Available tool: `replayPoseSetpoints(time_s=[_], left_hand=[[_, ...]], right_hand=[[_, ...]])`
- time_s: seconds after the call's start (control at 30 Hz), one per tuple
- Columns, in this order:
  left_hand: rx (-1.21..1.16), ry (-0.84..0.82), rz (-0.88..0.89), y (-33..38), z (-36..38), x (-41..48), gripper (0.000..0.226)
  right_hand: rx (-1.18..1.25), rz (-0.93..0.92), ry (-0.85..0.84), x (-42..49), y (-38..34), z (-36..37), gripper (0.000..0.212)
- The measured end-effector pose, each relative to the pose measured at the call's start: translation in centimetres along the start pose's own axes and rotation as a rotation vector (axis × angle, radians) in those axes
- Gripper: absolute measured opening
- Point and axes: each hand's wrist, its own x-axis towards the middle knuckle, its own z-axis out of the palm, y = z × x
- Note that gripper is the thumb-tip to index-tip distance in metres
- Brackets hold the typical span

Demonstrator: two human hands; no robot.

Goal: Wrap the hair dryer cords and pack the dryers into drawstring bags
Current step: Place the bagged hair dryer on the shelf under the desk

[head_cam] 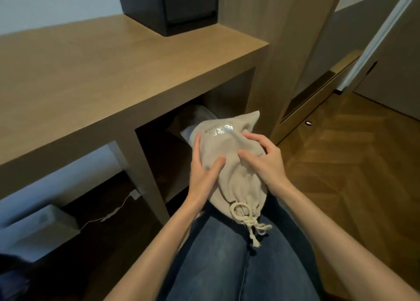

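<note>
Beige drawstring bag sits between both hands, lying across the lap on blue jeans. Bag is bulging and full. Contents are hidden by the cloth, so can't tell what's inside.

Mouth end points toward the wrists and is cinched closed. Its cream cord is looped and knotted there, tails hanging below the hands. Shiny print shows on the far end, just past the fingertips.

Left hand clasps the bag's left side, thumb lying on top of the fabric and fingers running along the edge. Right hand is on top of the bag at its right side, fingers curled and bunching the cloth.

Beyond the hands is an open wooden cubby with a pale grey-white bundle inside, partly hidden behind the bag. Can't tell what it is.

Above and left of the hands is a wooden desk, with a black box at its far end. Under the desk, well left of the left hand, a white cable lies on the floor beside a grey box.

Right of the right hand is herringbone wood floor. A tall wooden panel stands beyond it.
</note>
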Motion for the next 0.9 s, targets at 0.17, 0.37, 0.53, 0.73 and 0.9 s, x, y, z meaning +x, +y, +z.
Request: replayPoseSetpoints(time_s=[0.17,0.37,0.53,0.73,0.9], left_hand=[[0.036,0.134,-0.173,-3.0,-2.2,2.5,0.067],[0.060,0.332,-0.370,-6.2,-4.2,5.0,0.031],[0.036,0.422,-0.633,-10.2,-5.9,6.2,0.012],[-0.025,0.419,-0.450,-13.6,-8.4,8.7,0.055],[0.338,0.526,-0.340,-13.8,-7.8,10.6,0.074]], right_hand=[[0.027,0.135,-0.132,4.1,3.0,3.7,0.040],[0.052,0.302,-0.243,8.0,7.2,8.5,0.042],[0.114,0.428,-0.275,10.1,10.8,11.8,0.052],[0.133,0.361,-0.236,11.3,13.2,14.7,0.043],[0.048,0.228,-0.260,12.9,14.3,16.6,0.044]])
